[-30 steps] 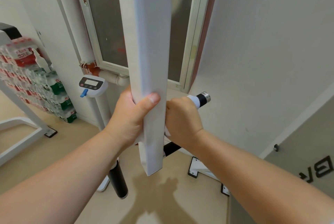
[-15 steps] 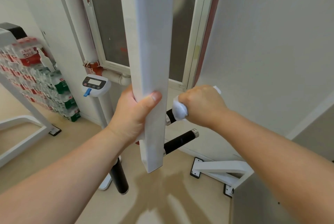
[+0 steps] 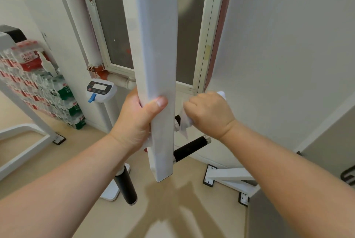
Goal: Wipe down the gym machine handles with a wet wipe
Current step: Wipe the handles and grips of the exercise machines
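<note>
Beside upright beam [image 3: 156, 64], rightward handle [image 3: 190, 149]

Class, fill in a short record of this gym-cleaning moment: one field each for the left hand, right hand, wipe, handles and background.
left hand: left hand grips the white upright bar, steadying it
right hand: right hand closed around the wet wipe on the upper handle, which is mostly hidden
wipe: white, crumpled, a tail hanging below the fist
handles: two bare black handles, lower right handle and lower left handle
background: stacked water bottles, scale display, window
</note>
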